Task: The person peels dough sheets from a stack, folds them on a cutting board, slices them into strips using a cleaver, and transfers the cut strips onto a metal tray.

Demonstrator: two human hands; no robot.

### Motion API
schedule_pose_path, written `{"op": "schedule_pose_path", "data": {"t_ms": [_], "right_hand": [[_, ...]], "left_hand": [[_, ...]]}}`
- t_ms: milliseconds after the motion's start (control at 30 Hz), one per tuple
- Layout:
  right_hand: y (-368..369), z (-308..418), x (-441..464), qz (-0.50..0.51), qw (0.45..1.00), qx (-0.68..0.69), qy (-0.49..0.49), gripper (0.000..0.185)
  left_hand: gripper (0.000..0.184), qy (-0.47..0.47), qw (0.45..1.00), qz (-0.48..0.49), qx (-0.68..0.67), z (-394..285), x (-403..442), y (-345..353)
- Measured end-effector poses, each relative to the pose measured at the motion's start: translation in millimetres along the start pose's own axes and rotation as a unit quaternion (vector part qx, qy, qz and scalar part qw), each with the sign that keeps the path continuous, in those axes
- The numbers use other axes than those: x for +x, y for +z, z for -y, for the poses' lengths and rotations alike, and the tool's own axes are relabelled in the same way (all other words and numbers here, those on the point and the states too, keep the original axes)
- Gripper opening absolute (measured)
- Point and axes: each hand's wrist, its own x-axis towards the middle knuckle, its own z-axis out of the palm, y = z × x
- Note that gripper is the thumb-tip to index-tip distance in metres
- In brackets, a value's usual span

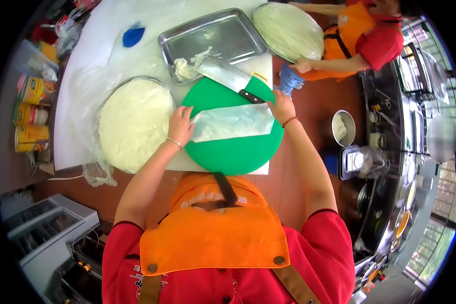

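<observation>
A strip of clear, whitish plastic sheet point(233, 123) lies over the round green cutting board point(228, 157). My left hand point(181, 124) has its fingers closed at the sheet's left end. At the right end, my right hand point(282, 105) pinches the upper corner, close to the cleaver's handle. The cleaver point(225, 75) rests across the board's upper edge, its blade reaching over the metal tray point(228, 35). White dough scraps point(185, 68) sit at the tray's near corner. Left of my left hand is a big round of pale dough point(135, 124).
A co-worker in an orange apron point(352, 28) stands at the upper right beside a plastic-covered dough basin point(289, 31). A blue scraper point(133, 36) lies on the white table. Yellow cans point(31, 138) line the left shelf. A metal pot point(343, 127) and a scale point(353, 161) are at right.
</observation>
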Motion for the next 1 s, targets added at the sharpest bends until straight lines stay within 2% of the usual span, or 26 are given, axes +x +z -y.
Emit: {"op": "schedule_pose_path", "data": {"t_ms": [33, 133, 167, 267, 333, 400, 467, 533, 600, 800, 900, 1000], "right_hand": [[5.4, 6.9, 10.1, 0.020, 0.999, 0.005, -0.025, 0.039], [13.2, 38.7, 27.0, 0.183, 0.981, -0.065, -0.026, 0.034], [25.0, 36.5, 26.5, 0.143, 0.981, -0.105, -0.075, 0.033], [24.9, 43.4, 40.0, 0.159, 0.980, -0.109, -0.041, 0.032], [24.5, 37.7, 55.0, 0.206, 0.968, -0.145, 0.017, 0.039], [4.6, 39.6, 64.6, 0.225, 0.962, -0.152, 0.025, 0.034], [11.7, 25.4, 70.9, 0.201, 0.953, -0.228, -0.015, 0.025], [11.9, 7.0, 69.1, 0.067, 0.975, -0.158, -0.144, 0.018], [5.1, 5.0, 69.0, 0.024, 0.966, -0.132, -0.223, 0.017], [5.1, 21.8, 58.0, 0.093, 0.939, -0.158, -0.290, 0.022], [14.1, 31.2, 59.3, 0.100, 0.944, -0.190, -0.251, 0.022], [28.2, 30.6, 61.8, 0.097, 0.944, -0.258, -0.182, 0.021]], "left_hand": [[0.054, 0.009, 1.000, -0.017, 0.013, -7.5, -1.2, -5.2], [0.050, 0.016, 0.999, -0.047, 0.006, -9.2, -11.8, -11.7], [0.050, 0.011, 0.999, -0.048, -0.002, -6.2, -16.6, -12.4], [0.044, -0.008, 0.998, -0.069, -0.001, 10.8, -25.8, -18.3], [0.041, -0.023, 0.996, -0.089, 0.001, 28.4, -35.6, -27.0], [0.036, -0.035, 0.992, -0.116, 0.020, 48.6, -42.6, -42.6], [0.036, -0.052, 0.987, -0.146, 0.033, 78.2, -49.5, -55.4], [0.032, -0.082, 0.981, -0.175, 0.031, 110.3, -51.7, -67.0], [0.030, -0.103, 0.973, -0.205, 0.034, 141.2, -47.9, -79.1], [0.027, -0.176, 0.952, -0.250, 0.031, 240.6, 11.6, -109.7], [0.020, -0.177, 0.971, -0.151, 0.048, 273.6, 44.0, -122.7], [0.019, -0.272, 0.959, -0.020, 0.081, 289.5, 74.0, -134.0]]}}
